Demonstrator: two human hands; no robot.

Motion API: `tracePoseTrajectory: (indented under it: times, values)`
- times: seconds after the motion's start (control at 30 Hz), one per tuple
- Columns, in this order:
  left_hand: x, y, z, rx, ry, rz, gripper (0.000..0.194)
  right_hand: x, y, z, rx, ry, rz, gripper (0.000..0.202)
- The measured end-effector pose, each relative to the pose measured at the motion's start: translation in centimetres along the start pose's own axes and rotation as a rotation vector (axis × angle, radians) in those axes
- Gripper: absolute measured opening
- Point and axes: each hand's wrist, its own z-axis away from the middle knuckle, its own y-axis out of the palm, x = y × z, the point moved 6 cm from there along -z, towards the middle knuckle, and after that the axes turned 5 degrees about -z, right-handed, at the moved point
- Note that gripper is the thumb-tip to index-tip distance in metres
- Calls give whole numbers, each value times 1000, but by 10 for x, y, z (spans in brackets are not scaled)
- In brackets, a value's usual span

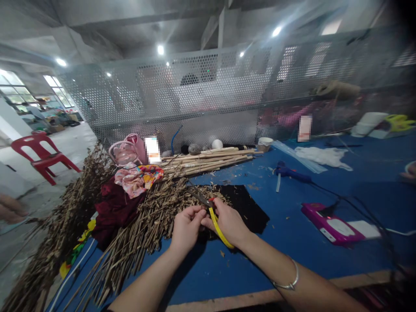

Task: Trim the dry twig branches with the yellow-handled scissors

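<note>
Both of my hands meet over the blue table (260,260), just in front of a black sheet (248,208). In my right hand (230,223) is a pair of scissors (205,201) with dark blades and a bit of red handle showing; the blades point away to the upper left. A curved yellow strip (217,229), perhaps a measuring tape, lies along that hand. Fingers pinched together, my left hand (186,229) almost touches the right; what it grips is hidden. Dry brown stalks (146,221) lie beside it on the left.
Wooden sticks (208,160), a pink bag (130,149) and patterned cloth (138,177) lie at the back left. To the right are a blue glue gun (292,173) and a magenta box (331,223) with cables. Other people's hands show at the left edge (11,210) and right edge.
</note>
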Motion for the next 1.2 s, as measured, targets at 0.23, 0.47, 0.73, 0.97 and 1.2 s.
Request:
tracePoseTrajectory:
  times: [0.23, 0.47, 0.73, 0.97, 1.2]
  values:
    - [-7, -2, 2, -34, 3, 3, 36, -5, -1, -2, -10, 52, 73, 38]
    - [-8, -3, 1, -5, 41, 29, 32, -2, 1, -3, -24, -52, 43, 46]
    - [-10, 0, 3, 38, 62, -42, 32, 1, 1, -3, -43, -73, 61, 44]
    - [-10, -2, 3, 23, 107, -107, 33, 3, -2, 0, 3, -13, 16, 42]
    - [-9, -3, 1, 2, 51, -37, 36, -6, -1, -3, 11, 80, 145, 39]
